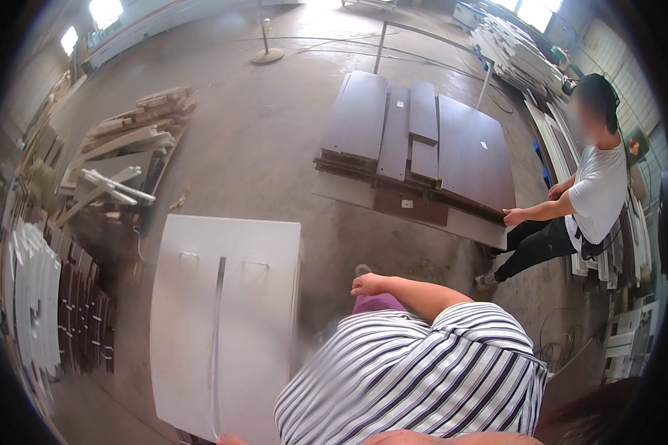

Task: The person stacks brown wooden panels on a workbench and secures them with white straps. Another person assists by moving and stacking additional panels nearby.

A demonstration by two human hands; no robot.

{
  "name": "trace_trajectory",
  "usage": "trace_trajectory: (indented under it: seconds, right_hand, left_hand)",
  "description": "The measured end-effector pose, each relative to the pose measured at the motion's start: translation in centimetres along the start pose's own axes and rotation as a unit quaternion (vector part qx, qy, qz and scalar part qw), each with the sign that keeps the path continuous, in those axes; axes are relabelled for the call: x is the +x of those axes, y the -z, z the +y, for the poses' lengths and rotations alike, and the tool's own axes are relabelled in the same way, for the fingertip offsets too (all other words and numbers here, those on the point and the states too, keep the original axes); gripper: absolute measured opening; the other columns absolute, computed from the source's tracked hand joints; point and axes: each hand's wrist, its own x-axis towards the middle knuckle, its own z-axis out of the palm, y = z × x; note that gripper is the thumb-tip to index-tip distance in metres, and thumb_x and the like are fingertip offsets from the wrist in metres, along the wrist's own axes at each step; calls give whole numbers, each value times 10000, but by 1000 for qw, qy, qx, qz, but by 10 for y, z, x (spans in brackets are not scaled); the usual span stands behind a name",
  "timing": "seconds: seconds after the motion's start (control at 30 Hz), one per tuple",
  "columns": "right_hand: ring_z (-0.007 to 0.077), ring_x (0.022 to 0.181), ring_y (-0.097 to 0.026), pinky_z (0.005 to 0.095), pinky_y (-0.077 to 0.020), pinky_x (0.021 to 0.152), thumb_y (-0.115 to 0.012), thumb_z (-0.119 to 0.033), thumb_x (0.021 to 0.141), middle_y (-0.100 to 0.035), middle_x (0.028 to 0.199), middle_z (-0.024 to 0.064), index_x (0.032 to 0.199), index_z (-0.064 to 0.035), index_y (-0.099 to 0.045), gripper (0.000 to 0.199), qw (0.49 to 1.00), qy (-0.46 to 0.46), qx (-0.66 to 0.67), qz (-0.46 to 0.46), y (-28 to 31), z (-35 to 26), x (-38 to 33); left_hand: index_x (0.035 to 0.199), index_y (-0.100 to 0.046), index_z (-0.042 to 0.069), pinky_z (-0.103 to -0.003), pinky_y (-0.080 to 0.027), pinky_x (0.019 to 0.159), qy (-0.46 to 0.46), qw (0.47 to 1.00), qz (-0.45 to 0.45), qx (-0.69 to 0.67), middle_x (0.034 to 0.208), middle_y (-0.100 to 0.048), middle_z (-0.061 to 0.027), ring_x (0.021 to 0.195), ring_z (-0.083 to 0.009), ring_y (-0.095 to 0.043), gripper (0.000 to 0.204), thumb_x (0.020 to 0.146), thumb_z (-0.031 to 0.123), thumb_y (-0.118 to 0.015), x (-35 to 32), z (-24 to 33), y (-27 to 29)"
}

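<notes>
White panel (252, 326): a large flat board with two small handles (254, 263) near its far edge. It lies just left of the person's body, in the lower middle of the view. Whether it rests on a bench or straight on the floor (260, 148) cannot be told.

Grey strip (217, 334): a thin band running lengthwise down the panel, from near the handles to the near edge.

Left hand (230, 439): only a sliver shows at the lower edge, at the near end of the strip. Whether its fingers are wide, narrow or holding the strip cannot be told.

Right hand (367, 284): held in the air in front of the striped shirt (416, 378), beside the panel's right edge but apart from it. Its fingers are curled in loosely, and nothing shows in them.

Handling note: a long, thin strip like this probably handles best when kept flat and in line with the panel. One hand would steady the near end so that it neither twists nor slides off the side.

Surroundings: a stack of dark brown boards (423, 141) lies further out on the floor. A co-worker's hand (512, 216) rests on its near corner. A heap of pale wood offcuts (137, 126) lies to the left.
</notes>
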Motion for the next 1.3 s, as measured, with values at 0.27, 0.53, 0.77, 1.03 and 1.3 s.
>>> trace_trajectory:
  seconds: [0.27,0.53,0.77,1.03,1.3]
  right_hand:
    - [176,794,-629,314,-516,696,-584,-371,902,-635,940,76,1060,-27,-621,381,913,-159,363,99,131,112,88]
    - [252,1000,-552,371,-469,864,-638,-310,888,-572,1099,140,1137,0,-535,410,647,-183,673,308,295,202,251]
    - [332,1138,-501,540,-327,1027,-672,-175,867,-529,1244,126,1233,-35,-464,444,376,-67,872,306,339,264,320]
    - [242,1031,-577,444,-470,944,-655,-120,873,-603,1104,80,1123,-39,-551,283,395,-53,860,318,320,250,293]
    - [229,1103,-560,391,-453,983,-634,-79,872,-563,1216,90,1266,-37,-494,420,551,-47,832,49,265,174,154]
  left_hand:
    - [1143,-482,-29,-428,-445,884,-181,915,-229,-280,1082,-523,-192,1030,-319,-531,365,795,11,-584,-108,301,34]
    - [1150,-504,1,-413,-454,878,-194,799,-545,-163,1098,-540,-179,1044,-313,-537,360,813,91,-596,-225,485,62]
    - [1149,-522,4,-407,-454,890,-193,698,-688,-53,1111,-555,-194,1042,-326,-554,356,834,152,-594,-257,577,69]
    - [1149,-543,8,-401,-454,904,-263,666,-694,-80,1126,-573,-212,1041,-342,-573,365,858,222,-591,-240,672,63]
    - [1262,-472,-32,-392,-419,990,-392,631,-628,-231,1204,-582,-219,1168,-315,-541,577,863,341,-658,-278,844,-48]
